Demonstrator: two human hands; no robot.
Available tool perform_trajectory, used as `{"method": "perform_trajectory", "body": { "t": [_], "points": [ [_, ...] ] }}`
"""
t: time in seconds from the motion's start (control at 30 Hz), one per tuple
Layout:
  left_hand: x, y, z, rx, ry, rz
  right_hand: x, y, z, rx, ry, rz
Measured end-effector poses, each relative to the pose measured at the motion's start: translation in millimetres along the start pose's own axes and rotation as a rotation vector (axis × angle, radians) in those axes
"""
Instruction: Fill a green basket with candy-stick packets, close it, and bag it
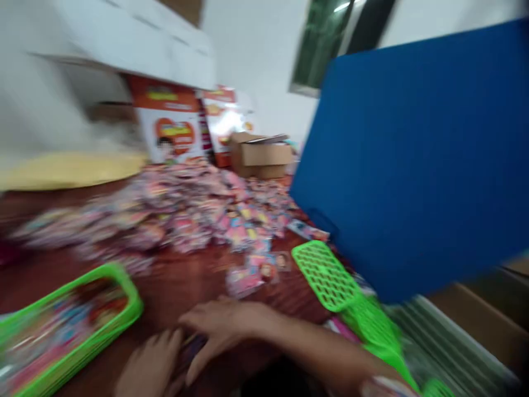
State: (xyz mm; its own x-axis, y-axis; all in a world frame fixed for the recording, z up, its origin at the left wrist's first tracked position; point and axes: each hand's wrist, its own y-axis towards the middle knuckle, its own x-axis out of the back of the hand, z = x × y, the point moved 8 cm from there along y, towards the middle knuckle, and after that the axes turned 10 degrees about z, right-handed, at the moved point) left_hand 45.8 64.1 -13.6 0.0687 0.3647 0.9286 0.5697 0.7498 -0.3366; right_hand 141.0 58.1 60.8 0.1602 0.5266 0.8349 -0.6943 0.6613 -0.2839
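My left hand (151, 364) is low in the head view, blurred, its fingers bent together toward the right hand. Just beside it, my right hand (221, 325) reaches in from the right, thumb and fingers curved round a small dark item (192, 348) between the hands. Blur and fingers hide what that item is. To the left is a bright green plastic basket (132, 300) holding colourful flat packets (61, 331). Ahead of my hands, a few small printed packets (252, 273) lie on the dark red table (177, 286).
A large heap of pink packets (185, 204) spreads across the table. Behind it stand an open cardboard box (264, 156) and printed cartons (169, 121). More green baskets (326, 275) stand to the right, beneath a large blue panel (413, 160). Yellow material (74, 170) lies far left.
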Motion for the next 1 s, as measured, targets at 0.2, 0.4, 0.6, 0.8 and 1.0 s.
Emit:
{"method": "perform_trajectory", "body": {
  "t": [0.2, 0.4, 0.6, 0.8, 1.0],
  "points": [
    [-3.8, -26.3, 24.3, 0.095, -0.092, 0.000, 57.6, 38.6, -86.7, -0.401, -0.086, -0.235],
    [-17.3, -17.3, 26.7, 0.115, -0.131, 0.026, 85.2, 100.2, -101.3, -0.421, -0.554, -0.370],
    [-36.1, -12.7, 38.3, 0.125, -0.079, -0.090, 86.6, 135.7, -121.9, -0.409, -0.664, -0.403],
    [-21.9, -17.0, 31.3, 0.119, -0.087, -0.057, 97.1, 132.2, -126.6, -0.239, -0.715, -0.325],
    [-5.5, -24.7, 22.9, 0.085, -0.154, -0.039, 75.8, 105.0, -94.4, -0.162, -0.702, -0.338]
  ]
}}
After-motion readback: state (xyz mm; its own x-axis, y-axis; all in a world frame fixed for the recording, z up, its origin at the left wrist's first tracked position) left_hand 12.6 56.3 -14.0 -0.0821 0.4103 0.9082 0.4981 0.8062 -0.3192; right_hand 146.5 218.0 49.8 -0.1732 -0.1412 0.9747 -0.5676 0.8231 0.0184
